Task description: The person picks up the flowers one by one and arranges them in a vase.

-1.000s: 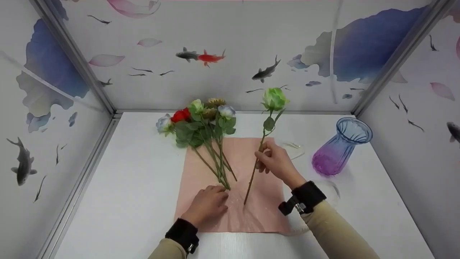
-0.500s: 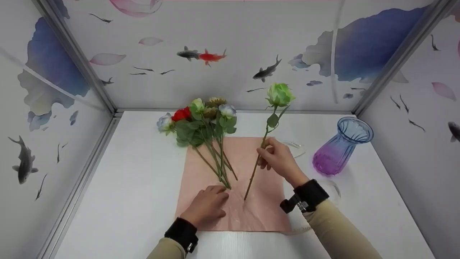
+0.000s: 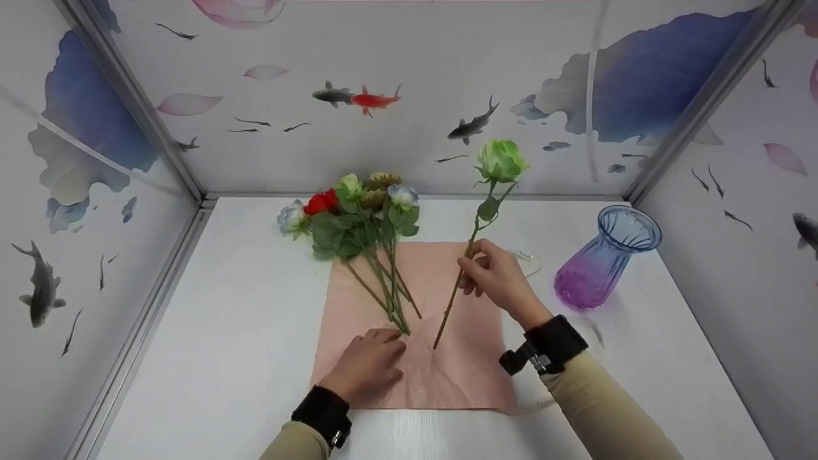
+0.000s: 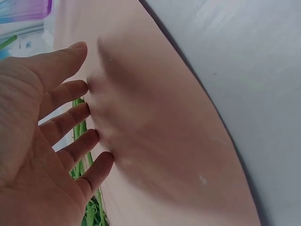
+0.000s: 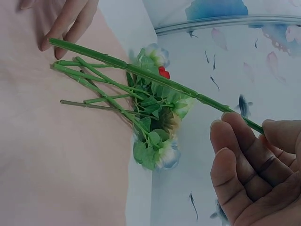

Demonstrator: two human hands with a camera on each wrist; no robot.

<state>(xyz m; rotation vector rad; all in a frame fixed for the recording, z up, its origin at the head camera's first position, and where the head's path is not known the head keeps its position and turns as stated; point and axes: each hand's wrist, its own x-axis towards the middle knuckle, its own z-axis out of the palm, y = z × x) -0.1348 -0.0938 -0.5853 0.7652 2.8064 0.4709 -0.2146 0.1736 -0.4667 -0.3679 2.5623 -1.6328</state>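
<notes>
My right hand (image 3: pixel 500 276) pinches the stem of a light green rose (image 3: pixel 501 161) between thumb and fingers. The bloom points away and the stem's lower end slants over a pink wrapping sheet (image 3: pixel 460 377). In the right wrist view, the bare stem (image 5: pixel 155 77) crosses the picture from the pinch. My left hand (image 3: pixel 365 363) rests its fingertips on the sheet, its fingers spread and loosely bent in the left wrist view. Just ahead of it lie the stem ends of several flowers (image 3: pixel 339 233): red, pale blue, light green and a brownish one.
A blue-to-purple glass vase (image 3: pixel 591 268) stands, looking tilted, on the white table (image 3: pixel 223 306) at the right. Pale ribbon (image 3: pixel 535 404) lies beside the sheet's right edge. Printed panels (image 3: pixel 409 45) wall in the back and both sides.
My right hand has moved slightly forward and to the right, and the rose's bloom stands higher in the head view. The left hand and the lying flowers stay in place.
</notes>
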